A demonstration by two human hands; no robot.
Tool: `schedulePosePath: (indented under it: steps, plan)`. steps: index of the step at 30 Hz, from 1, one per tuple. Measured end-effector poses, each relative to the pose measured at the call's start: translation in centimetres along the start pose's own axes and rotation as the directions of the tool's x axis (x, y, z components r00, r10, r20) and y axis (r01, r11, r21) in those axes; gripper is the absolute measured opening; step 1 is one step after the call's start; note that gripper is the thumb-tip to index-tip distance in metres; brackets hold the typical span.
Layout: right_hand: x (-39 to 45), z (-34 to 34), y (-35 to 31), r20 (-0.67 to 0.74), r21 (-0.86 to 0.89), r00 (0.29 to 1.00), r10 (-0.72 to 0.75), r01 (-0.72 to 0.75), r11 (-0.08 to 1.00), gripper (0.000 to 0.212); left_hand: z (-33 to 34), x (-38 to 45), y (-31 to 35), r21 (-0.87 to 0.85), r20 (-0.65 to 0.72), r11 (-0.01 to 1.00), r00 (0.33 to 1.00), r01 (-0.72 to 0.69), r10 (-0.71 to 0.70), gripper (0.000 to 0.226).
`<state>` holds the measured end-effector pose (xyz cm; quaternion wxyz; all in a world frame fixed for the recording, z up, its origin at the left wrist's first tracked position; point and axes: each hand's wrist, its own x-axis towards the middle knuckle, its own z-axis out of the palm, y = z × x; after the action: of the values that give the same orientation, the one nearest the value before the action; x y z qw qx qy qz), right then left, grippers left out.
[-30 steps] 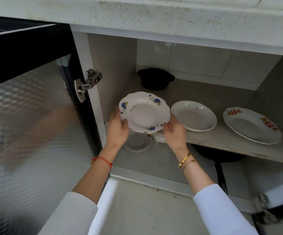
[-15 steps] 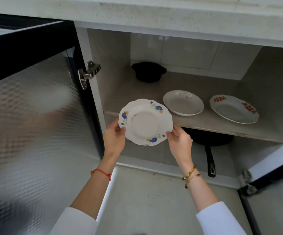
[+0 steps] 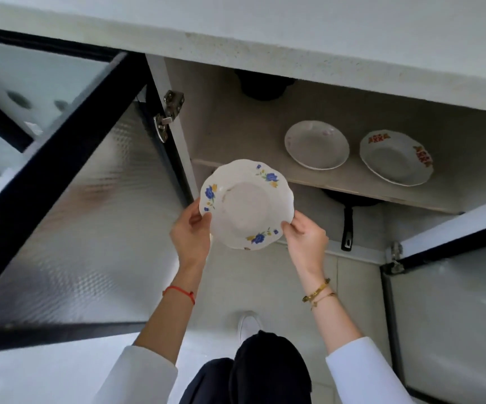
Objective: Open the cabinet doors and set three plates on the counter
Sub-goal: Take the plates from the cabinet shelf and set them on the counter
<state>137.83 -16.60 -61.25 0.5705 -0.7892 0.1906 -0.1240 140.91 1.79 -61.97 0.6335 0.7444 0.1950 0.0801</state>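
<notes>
The blue-flowered plate (image 3: 247,204) is face-up and roughly level in front of the open cabinet, left hand (image 3: 190,232) and right hand (image 3: 306,238) pinching opposite rims, two more plates (image 3: 316,144) on the shelf (image 3: 236,147) behind.

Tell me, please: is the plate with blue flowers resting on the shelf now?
No, both hands hold the blue-flower plate in the air, in front of the shelf.

Fingers of the left hand (image 3: 190,233) and right hand (image 3: 306,237) tucked behind the blue-flowered plate (image 3: 246,204), so grip only partly seen. Black pot (image 3: 260,87) cut off above by the table (image 3: 294,51) edge. Frying pan (image 3: 349,202) mostly hidden under the shelf (image 3: 352,182), only handle plain. Right cabinet door (image 3: 451,301) cropped at the frame edge.
</notes>
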Motion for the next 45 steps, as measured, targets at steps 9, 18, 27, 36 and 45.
schedulePosePath:
  steps: [9, 18, 27, 36, 45]
  plan:
    - [-6.8, -4.6, -8.9, 0.038, -0.115, 0.987, 0.157, -0.152, 0.982, 0.014, -6.8, -7.5, 8.5, 0.100, 0.036, 0.980, 0.983, 0.174, -0.179, 0.033]
    - [-13.0, -9.1, -19.7, -0.019, -0.150, 0.986, 0.167, -0.168, 0.974, 0.013, -12.6, -13.2, 17.5, 0.049, 0.055, 0.983, 0.982, 0.176, -0.179, 0.037]
    - [-14.6, -12.8, -28.2, -0.044, -0.119, 0.977, 0.209, -0.213, 0.970, 0.013, -14.3, -14.6, 26.6, 0.023, 0.102, 0.989, 0.983, 0.149, -0.150, 0.038]
    - [-6.8, -14.2, -33.9, -0.043, -0.126, 0.990, 0.137, -0.141, 0.982, 0.016, -10.5, -9.3, 33.7, -0.004, 0.162, 0.996, 0.983, 0.090, -0.088, 0.043]
    - [5.1, -12.6, -37.8, -0.003, -0.092, 0.999, 0.050, -0.050, 0.995, 0.015, -4.7, -0.7, 39.5, -0.017, 0.088, 0.996, 0.993, 0.085, -0.083, 0.039]
